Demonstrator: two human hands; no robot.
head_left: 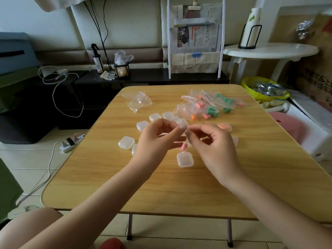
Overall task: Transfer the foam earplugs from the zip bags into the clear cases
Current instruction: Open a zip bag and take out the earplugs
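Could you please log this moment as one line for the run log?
left hand: pinching zip bag | right hand: pinching same bag | pink earplug: inside bag | clear case: on table, below hands

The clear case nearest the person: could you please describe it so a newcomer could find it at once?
On the wooden folding table, look just below the left hand and right hand. The clear case lies alone there, nearer the front edge than any other case, directly under a pink earplug.
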